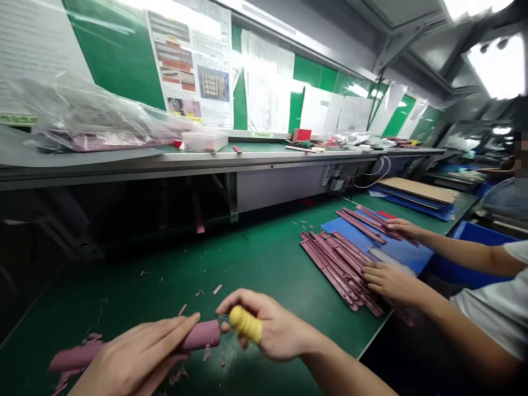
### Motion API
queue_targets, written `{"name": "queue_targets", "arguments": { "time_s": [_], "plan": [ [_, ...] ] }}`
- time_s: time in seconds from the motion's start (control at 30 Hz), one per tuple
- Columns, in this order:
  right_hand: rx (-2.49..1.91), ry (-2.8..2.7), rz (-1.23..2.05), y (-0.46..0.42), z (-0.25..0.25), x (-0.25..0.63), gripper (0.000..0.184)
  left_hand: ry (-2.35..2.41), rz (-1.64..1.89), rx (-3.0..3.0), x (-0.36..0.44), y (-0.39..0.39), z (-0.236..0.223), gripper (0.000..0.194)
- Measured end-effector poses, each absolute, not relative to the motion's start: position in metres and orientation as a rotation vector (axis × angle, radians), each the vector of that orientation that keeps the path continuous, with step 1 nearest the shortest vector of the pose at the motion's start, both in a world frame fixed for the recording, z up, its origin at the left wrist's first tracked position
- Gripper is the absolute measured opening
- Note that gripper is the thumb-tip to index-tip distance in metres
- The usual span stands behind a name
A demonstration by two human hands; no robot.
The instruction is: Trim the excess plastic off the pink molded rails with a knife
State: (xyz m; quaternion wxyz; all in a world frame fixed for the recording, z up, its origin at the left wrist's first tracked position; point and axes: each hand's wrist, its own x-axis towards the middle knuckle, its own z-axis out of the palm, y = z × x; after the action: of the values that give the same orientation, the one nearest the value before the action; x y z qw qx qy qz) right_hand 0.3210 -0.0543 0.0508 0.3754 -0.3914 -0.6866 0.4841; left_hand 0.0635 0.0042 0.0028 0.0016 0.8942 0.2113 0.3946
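Note:
A long, rounded mauve plastic part [201, 336] lies low over the green bench, and my left hand [138, 352] is closed around its middle. Its left end sticks out beyond my wrist. In the fist of my right hand [276, 324] is a yellow-handled tool [246, 324] with a thin metal tip. That tip is at the right end of the mauve part; whether it touches is hard to see. Thin mauve shavings [178, 377] are scattered under and around the part.
At right, a co-worker's hands [390, 280] handle strips beside a pile of mauve strips [334, 269] and a blue sheet [338, 224]. A shelf [264, 157] crosses above the green bench [256, 258], bearing a clear plastic box [205, 141] and plastic bags. Boards [416, 192] are stacked far right.

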Motion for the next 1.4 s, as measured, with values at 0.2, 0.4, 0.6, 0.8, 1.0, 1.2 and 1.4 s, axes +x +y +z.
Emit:
{"name": "queue_targets", "arguments": {
  "time_s": [0.2,0.4,0.6,0.8,1.0,1.2,1.4],
  "plan": [
    [-1.055,-2.126,0.178,-0.055,0.034,0.311,0.047,0.590,0.623,3.301,0.037,0.017,0.056,0.054],
    [-0.992,-2.283,-0.348,-0.042,0.038,0.293,0.055,0.528,0.464,3.392,0.044,0.005,0.090,0.056],
    [-0.949,-2.371,-0.443,-0.042,0.044,0.298,0.049,0.540,0.558,3.338,0.042,-0.001,0.088,0.056],
    [-0.939,-2.280,-0.443,-0.045,0.046,0.301,0.048,0.668,0.802,3.209,0.043,-0.017,0.070,0.052],
    [-0.959,-2.225,-0.424,-0.045,0.045,0.298,0.045,0.783,0.958,2.909,0.053,-0.037,0.052,0.050],
    [-1.023,-2.113,-0.427,-0.038,0.042,0.291,0.048,1.008,0.947,2.735,0.056,-0.046,0.046,0.051],
    [-0.984,-2.125,-0.533,-0.032,0.033,0.289,0.049,1.102,0.954,2.596,0.062,-0.051,0.037,0.052]
  ]
}}
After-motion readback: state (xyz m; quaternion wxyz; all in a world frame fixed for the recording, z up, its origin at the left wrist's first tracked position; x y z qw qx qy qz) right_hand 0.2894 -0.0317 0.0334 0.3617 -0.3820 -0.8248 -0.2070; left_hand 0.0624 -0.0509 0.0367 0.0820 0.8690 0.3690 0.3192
